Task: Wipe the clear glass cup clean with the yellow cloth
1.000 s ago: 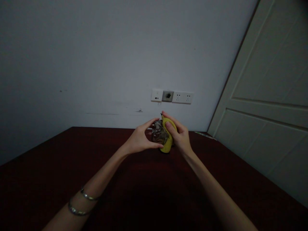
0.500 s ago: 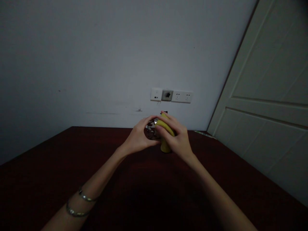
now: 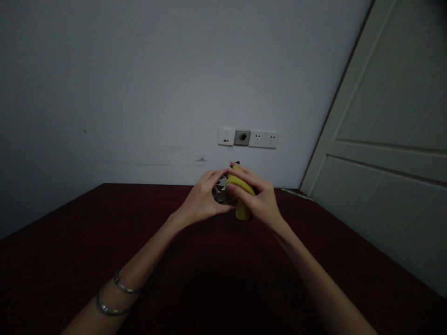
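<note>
My left hand (image 3: 201, 197) curves around a clear, faceted piece that looks like a drinking glass (image 3: 220, 191), thumb below and fingers above. Light glints off its patterned side, and its far end is covered by the yellow thing and my fingers. In my right hand (image 3: 260, 193) is a yellow cloth (image 3: 243, 210), bunched and pressed to the right end of the glass. Part of the cloth hangs below my right thumb. A small dark piece (image 3: 236, 163) shows just above my right fingertips; I cannot tell what it is. Both hands are held above the dark red table.
The dark red tabletop (image 3: 146, 260) reaches back to a pale wall (image 3: 157, 83). White socket plates (image 3: 263, 139) and a grey wall plate (image 3: 242, 137) sit on the wall behind my hands. A panelled door (image 3: 391, 139) stands at the right, with a thin flat strip (image 3: 296, 193) near its base.
The yellow cloth and my right fingers have shifted slightly around the glass. The glass has tilted a little in my left hand, and the small dark piece sits slightly further left.
</note>
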A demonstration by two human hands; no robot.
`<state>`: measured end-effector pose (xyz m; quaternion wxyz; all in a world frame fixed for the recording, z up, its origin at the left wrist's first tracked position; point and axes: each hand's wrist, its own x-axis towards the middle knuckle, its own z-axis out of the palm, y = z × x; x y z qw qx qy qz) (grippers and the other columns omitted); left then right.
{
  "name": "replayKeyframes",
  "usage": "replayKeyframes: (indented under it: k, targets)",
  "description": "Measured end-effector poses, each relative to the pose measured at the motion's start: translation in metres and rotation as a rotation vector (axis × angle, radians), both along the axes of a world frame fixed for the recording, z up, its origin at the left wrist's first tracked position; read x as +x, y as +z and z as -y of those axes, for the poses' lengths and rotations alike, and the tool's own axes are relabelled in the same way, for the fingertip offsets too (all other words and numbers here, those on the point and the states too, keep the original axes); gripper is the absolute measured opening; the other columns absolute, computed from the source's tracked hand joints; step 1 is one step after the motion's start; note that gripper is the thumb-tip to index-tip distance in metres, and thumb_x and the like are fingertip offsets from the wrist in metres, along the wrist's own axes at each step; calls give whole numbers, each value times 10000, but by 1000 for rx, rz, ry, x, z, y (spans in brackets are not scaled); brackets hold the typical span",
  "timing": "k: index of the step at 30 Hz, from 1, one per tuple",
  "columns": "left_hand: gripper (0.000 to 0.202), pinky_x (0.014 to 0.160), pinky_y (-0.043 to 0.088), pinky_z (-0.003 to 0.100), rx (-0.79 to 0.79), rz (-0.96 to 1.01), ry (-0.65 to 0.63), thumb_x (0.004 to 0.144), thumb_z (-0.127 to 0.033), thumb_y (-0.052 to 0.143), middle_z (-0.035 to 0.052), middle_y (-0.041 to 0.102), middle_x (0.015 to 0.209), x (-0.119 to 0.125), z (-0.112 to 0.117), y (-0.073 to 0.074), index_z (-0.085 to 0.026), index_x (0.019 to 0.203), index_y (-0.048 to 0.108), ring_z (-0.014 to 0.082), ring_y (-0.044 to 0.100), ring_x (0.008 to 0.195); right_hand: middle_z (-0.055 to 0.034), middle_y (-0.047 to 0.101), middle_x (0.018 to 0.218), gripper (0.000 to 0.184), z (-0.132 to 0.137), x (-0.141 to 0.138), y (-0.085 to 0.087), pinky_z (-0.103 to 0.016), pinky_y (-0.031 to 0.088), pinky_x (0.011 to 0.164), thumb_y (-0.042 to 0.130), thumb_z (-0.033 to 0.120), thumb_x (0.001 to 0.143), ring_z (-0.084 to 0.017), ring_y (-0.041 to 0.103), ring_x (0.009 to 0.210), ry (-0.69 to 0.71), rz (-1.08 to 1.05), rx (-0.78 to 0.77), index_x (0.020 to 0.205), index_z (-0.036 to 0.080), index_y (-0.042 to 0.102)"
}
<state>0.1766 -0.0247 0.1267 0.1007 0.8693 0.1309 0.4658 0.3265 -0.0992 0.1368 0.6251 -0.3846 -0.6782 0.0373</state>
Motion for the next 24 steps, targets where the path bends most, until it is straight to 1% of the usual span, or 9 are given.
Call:
replayKeyframes:
  k: [3, 5, 8, 10, 12, 15, 18, 21, 24]
  targets:
    - [719, 968, 459, 422, -117, 37, -33, 603, -217, 767, 110, 575, 1243, -1, 4, 3, -177, 1264, 488, 253, 562, 1120, -16, 571, 1324, 322, 4, -5, 0, -453, 341, 1100, 697, 241, 756, -215, 505, 1248, 19, 64, 74, 1071, 307, 689]
    - [743, 981, 452, 425, -183, 50, -56, 576, -259, 795, 111, 587, 1242, -3, 6, 4, -177, 1256, 506, 264, 565, 1125, -13, 606, 1281, 296, 3, -8, 0, -452, 356, 1090, 683, 275, 770, -213, 521, 1231, 5, -35, 69, 1064, 307, 692]
    - [783, 975, 461, 420, -297, 73, -101, 528, -314, 830, 115, 611, 1213, -3, 8, 4, -158, 1235, 534, 274, 581, 1102, -24, 674, 1175, 281, 0, -9, 0, -446, 446, 1013, 658, 347, 786, -220, 604, 1122, 15, -224, -31, 1058, 286, 696]
    - [799, 911, 502, 402, -397, 78, -143, 527, -330, 833, 117, 632, 1173, -3, 10, 3, -140, 1241, 529, 263, 615, 1030, -30, 687, 1149, 285, -1, -8, 1, -439, 462, 993, 655, 359, 787, -223, 619, 1097, 31, -258, -69, 1055, 275, 698]
    - [814, 823, 534, 380, -477, 69, -169, 536, -339, 831, 115, 650, 1119, -2, 11, 3, -126, 1255, 513, 243, 640, 935, -34, 667, 1188, 280, 2, -7, 2, -435, 434, 1022, 664, 331, 781, -222, 593, 1141, 53, -175, -37, 1054, 278, 700]
    - [744, 727, 539, 337, -495, 33, -197, 585, -327, 809, 94, 667, 1031, -3, 12, 5, -127, 1241, 518, 206, 643, 831, -26, 598, 1292, 301, 8, -4, 5, -446, 380, 1066, 684, 276, 768, -220, 534, 1216, 91, 32, 27, 1067, 307, 691]
    - [672, 753, 532, 335, -454, 17, -231, 616, -328, 792, 90, 660, 1058, -4, 13, 7, -146, 1213, 541, 215, 637, 887, -7, 586, 1306, 306, 10, 1, 6, -463, 371, 1072, 697, 284, 757, -223, 524, 1227, 113, 96, 23, 1058, 333, 690]
    - [699, 808, 530, 370, -480, 23, -243, 569, -337, 815, 102, 648, 1114, -4, 15, 9, -150, 1193, 562, 255, 620, 984, -18, 651, 1218, 291, 3, 7, 4, -452, 426, 1028, 673, 360, 774, -219, 584, 1152, 148, -54, -43, 1061, 312, 691]
    - [722, 805, 535, 377, -542, 24, -289, 550, -318, 821, 105, 653, 1106, -3, 16, 9, -143, 1197, 555, 252, 629, 966, -44, 692, 1141, 339, -5, 10, 0, -455, 489, 955, 645, 439, 784, -229, 639, 1058, 175, -230, -138, 1075, 270, 687]
